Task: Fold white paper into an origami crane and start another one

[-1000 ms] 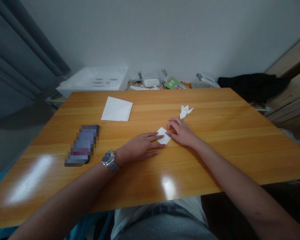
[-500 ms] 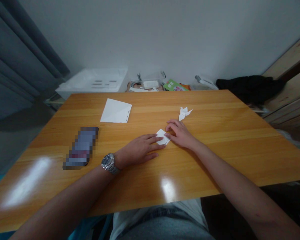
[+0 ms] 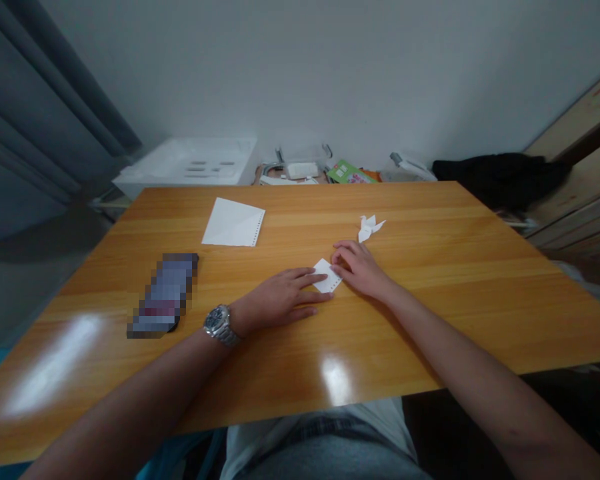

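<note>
A small folded paper point(image 3: 322, 268) lies flat on the table, white and diamond-shaped, with punched holes along its lower right edge. My left hand point(image 3: 285, 297) rests palm down with spread fingers, some of them lying across the paper. At the paper's right corner, the thumb and curled index finger of my right hand point(image 3: 361, 268) come close together in a pinch; the fingertips partly hide that corner. Just beyond my right hand stands a white origami crane point(image 3: 370, 227). Farther left lies a larger sheet of paper point(image 3: 234, 223) with a perforated edge.
A pixelated phone point(image 3: 165, 295) lies on the left of the wooden table point(image 3: 405, 353). Behind the far edge are a white tray point(image 3: 180, 157), a green booklet point(image 3: 351, 172) and assorted items. Dark cloth point(image 3: 500, 177) is heaped at the back right.
Almost nothing differs. Both hands keep their places on the folded paper, with only a tiny shift of the whole view.
</note>
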### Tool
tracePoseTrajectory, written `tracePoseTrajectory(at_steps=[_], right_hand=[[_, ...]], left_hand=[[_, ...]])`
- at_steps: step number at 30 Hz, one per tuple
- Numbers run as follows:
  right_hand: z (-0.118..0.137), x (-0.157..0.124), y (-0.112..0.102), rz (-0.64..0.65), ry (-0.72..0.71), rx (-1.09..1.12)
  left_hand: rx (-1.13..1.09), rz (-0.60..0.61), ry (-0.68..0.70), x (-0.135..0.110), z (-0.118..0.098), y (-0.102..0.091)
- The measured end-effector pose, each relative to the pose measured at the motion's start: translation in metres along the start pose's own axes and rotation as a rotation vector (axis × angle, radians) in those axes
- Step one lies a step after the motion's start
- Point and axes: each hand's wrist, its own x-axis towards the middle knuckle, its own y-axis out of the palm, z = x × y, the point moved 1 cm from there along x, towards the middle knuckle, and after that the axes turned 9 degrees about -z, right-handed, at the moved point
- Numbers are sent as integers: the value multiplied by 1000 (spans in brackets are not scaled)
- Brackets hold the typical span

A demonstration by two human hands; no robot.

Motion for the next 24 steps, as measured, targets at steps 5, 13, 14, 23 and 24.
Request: tracePoseTrajectory(at_steps=[5, 13, 14, 23, 24], right_hand=[[1, 1, -1, -9, -4, 15], [2, 2, -4, 46, -163, 93], [2, 2, -4, 50, -169, 91], [8, 0, -13, 125, -218, 12], [9, 0, -13, 130, -220, -6]], left_hand=[[32, 2, -17, 1, -1, 2], [88, -26, -92, -2, 0, 0], [94, -23, -95, -2, 0, 0], [94, -27, -90, -2, 0, 1], [99, -24, -89, -2, 0, 1]])
